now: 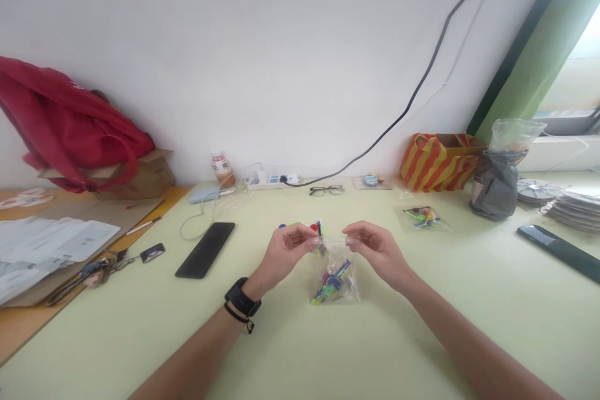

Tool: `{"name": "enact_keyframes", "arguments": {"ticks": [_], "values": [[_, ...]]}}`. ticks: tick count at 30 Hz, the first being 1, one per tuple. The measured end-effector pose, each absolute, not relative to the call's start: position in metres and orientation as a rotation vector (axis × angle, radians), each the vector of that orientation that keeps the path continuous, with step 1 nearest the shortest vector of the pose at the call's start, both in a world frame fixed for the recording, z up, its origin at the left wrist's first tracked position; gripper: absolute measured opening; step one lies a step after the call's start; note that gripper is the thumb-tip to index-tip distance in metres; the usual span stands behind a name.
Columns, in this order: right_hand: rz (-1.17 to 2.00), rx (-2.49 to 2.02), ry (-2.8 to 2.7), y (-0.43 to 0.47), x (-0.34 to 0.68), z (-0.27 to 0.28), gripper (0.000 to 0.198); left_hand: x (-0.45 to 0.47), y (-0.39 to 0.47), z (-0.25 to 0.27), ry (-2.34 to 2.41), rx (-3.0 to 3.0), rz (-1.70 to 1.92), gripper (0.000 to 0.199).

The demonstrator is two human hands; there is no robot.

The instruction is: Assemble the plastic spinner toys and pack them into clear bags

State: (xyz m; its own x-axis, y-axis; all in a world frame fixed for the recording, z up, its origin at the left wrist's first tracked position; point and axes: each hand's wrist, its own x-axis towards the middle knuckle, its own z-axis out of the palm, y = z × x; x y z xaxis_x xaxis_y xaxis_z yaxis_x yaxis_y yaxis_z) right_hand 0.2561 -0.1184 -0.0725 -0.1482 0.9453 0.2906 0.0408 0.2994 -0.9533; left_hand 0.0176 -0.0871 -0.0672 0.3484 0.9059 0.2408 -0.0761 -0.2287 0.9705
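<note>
A clear plastic bag (349, 287) hangs between my hands, with small blue, green and red plastic parts (335, 281) in its lower half. At the bag's upper left corner, my left hand (288, 250) is closed in a pinch. My right hand (375, 250) pinches the upper right corner, so the top edge is stretched between them. Behind the bag and my left fingers, more coloured plastic pieces (320, 228) lie on the table, partly hidden. A black watch is on my left wrist.
A black phone (206, 250) lies to the left. Glasses (327, 190), a power strip (272, 181) and a bottle (222, 169) are near the wall. Another bag of coloured parts (424, 217), a striped bag (438, 162) and a grey bag (497, 184) are on the right.
</note>
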Motion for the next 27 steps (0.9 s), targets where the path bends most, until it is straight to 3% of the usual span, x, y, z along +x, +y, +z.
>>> {"name": "enact_keyframes", "arguments": {"ticks": [8,19,27], "values": [[1.132,-0.905,-1.341,-0.116,0.261,-0.079,0.016,0.013,-0.084,-0.068,0.783,1.455,1.14,0.018],[0.961,-0.979,-1.422,-0.121,0.253,-0.075,0.033,0.017,-0.087,-0.069,0.819,1.462,1.15,0.033],[1.032,-1.009,-1.39,-0.122,0.25,-0.074,0.031,0.013,-0.087,-0.064,0.815,1.508,1.118,0.025]]}}
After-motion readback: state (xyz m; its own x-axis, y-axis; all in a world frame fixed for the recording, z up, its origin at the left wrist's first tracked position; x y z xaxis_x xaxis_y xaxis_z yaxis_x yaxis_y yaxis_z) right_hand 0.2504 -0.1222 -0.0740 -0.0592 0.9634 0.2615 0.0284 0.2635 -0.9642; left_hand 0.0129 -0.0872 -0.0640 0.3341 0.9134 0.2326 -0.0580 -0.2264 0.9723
